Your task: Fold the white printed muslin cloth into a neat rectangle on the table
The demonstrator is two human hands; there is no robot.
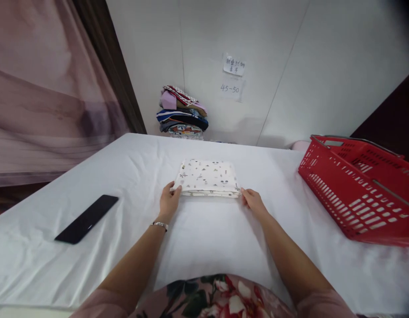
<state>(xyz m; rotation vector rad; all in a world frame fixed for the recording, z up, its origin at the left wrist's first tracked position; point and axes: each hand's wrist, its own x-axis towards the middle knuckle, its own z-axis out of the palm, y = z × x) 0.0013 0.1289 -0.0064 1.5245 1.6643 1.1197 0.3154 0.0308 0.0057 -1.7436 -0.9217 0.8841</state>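
Observation:
A white cloth (207, 174) with small printed figures lies folded into a flat rectangle on the white-covered table, its layered front edge facing me. At its front left corner, my left hand (169, 201) is closed, thumb and fingers pinching the edge. My right hand (253, 201) pinches the front right corner in the same way, its fingertips partly hidden. A silvery bracelet (160, 225) circles my left wrist.
A black phone-like slab (87, 219) lies on the white tablecloth (211, 247) at left. A red plastic basket (356, 194) stands at right. Behind the table's far edge rises a stack of folded fabrics (183, 110) against the wall, near paper notes (233, 66). A pink curtain (52, 88) hangs at left.

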